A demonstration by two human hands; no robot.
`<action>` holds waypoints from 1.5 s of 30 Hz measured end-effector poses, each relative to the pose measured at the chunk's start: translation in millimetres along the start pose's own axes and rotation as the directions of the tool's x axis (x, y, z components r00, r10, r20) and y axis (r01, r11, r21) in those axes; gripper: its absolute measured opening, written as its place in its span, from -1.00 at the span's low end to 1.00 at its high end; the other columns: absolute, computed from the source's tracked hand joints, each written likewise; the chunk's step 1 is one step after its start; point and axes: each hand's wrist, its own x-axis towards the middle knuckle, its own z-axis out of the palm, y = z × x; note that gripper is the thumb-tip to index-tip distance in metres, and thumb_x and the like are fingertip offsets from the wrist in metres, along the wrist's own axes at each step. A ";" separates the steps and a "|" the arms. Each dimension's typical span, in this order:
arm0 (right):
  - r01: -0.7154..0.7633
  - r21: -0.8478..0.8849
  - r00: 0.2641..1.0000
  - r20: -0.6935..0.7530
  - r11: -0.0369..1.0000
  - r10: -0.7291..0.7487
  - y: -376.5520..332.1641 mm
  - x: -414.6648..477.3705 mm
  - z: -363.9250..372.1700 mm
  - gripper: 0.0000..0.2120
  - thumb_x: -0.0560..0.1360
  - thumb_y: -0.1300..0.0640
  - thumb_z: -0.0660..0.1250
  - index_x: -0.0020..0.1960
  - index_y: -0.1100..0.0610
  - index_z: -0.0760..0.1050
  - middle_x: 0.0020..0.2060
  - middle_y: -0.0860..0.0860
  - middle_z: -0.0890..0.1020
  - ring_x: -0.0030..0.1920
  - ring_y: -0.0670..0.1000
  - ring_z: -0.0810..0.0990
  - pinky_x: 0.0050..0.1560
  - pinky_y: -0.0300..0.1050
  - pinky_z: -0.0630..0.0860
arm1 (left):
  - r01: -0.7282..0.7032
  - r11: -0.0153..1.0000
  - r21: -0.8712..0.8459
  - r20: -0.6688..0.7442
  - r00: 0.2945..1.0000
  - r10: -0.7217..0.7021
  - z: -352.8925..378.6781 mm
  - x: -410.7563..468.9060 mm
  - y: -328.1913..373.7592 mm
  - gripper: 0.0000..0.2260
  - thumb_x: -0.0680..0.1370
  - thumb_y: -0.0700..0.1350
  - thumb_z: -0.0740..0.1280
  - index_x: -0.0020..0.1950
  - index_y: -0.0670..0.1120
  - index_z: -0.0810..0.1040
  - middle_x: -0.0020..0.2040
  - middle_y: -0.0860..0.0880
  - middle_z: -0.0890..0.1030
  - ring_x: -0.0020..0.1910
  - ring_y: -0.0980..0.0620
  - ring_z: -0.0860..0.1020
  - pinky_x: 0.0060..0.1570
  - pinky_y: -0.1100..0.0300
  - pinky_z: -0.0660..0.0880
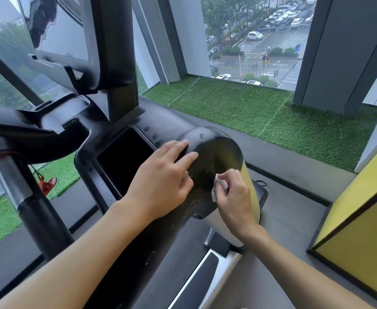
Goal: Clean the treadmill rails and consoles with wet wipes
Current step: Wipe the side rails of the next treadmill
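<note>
Head view: wet wipe [220, 185] on treadmill rail [216, 146]

Right hand [234, 198] pinches the folded white wipe in curled fingers and presses it against the rail's black rounded end. Left hand [160, 181] rests just beside it on the same rail, fingers straight and spread.

Small white wet wipe [219, 188], crumpled, pressed against scuffed black treadmill rail [207, 161] end cap

Right grip [234, 198] around wet wipe [220, 185]
</note>
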 end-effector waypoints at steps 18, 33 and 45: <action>-0.420 0.212 0.907 0.048 0.883 0.419 -17.0 -62.5 42.5 -0.91 0.54 0.29 0.34 -0.03 0.17 0.43 -0.09 0.03 0.50 -0.11 -0.14 0.47 -0.17 -0.51 0.40 | -0.002 1.000 0.013 -0.001 1.000 0.002 0.0 1.0 -0.1 -0.57 0.50 -0.07 0.16 0.30 -0.12 0.59 0.34 -0.16 0.54 0.33 -0.16 0.46 0.36 0.03 0.38; -0.523 0.365 0.845 0.104 0.770 0.525 -11.5 -62.1 40.2 -0.96 0.58 0.14 0.34 -0.03 0.11 0.52 -0.16 -0.05 0.61 -0.09 -0.07 0.59 -0.19 -0.37 0.49 | -0.007 1.000 -0.001 0.002 1.000 0.007 0.2 1.4 -0.7 -0.55 0.49 -0.06 0.14 0.30 -0.14 0.59 0.34 -0.18 0.54 0.33 -0.17 0.46 0.34 -0.01 0.42; -0.166 0.244 0.974 -0.111 0.955 0.198 -10.9 13.4 5.5 -0.88 0.55 0.21 0.38 0.06 0.15 0.65 -0.09 0.02 0.59 -0.09 -0.03 0.61 -0.04 -0.22 0.54 | -0.005 1.000 0.003 -0.002 1.000 0.005 0.7 1.2 -1.3 -0.56 0.49 -0.06 0.15 0.30 -0.12 0.59 0.34 -0.17 0.54 0.34 -0.16 0.46 0.34 -0.01 0.42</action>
